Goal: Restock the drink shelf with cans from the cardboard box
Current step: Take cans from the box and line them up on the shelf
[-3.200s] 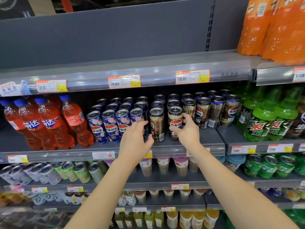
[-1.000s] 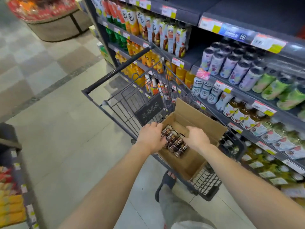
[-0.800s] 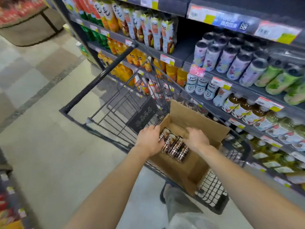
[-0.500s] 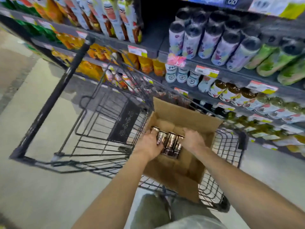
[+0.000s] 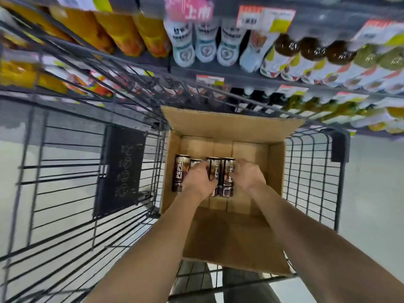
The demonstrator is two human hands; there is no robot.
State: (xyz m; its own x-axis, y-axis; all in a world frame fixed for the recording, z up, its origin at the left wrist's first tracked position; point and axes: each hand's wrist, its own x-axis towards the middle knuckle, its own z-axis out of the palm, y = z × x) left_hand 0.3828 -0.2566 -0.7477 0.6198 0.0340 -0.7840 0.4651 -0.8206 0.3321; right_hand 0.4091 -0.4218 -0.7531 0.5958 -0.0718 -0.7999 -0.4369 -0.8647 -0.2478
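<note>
An open cardboard box (image 5: 276, 169) sits in a black wire shopping cart (image 5: 312, 171). Several dark brown Pepsi cans (image 5: 180, 176) lie side by side on the box floor, tops pointing away from me. My left hand (image 5: 197, 181) reaches down into the box with its fingers curled over a can (image 5: 195, 162) that is mostly hidden under it. My right hand (image 5: 248, 176) grips the rightmost can (image 5: 228, 169) from its right side. The drink shelf (image 5: 240, 80) stands just beyond the cart.
The cart's folded black seat panel (image 5: 121, 169) is left of the box. The shelves ahead hold orange juice bottles (image 5: 122, 29), white bottles (image 5: 205, 47) and tea bottles (image 5: 306, 57). Grey floor lies to the right. My legs show below the cart.
I turned from the shelf to the cart, and the view has tilted steeply down over the box. Both hands went into the box and have closed on cans there.
</note>
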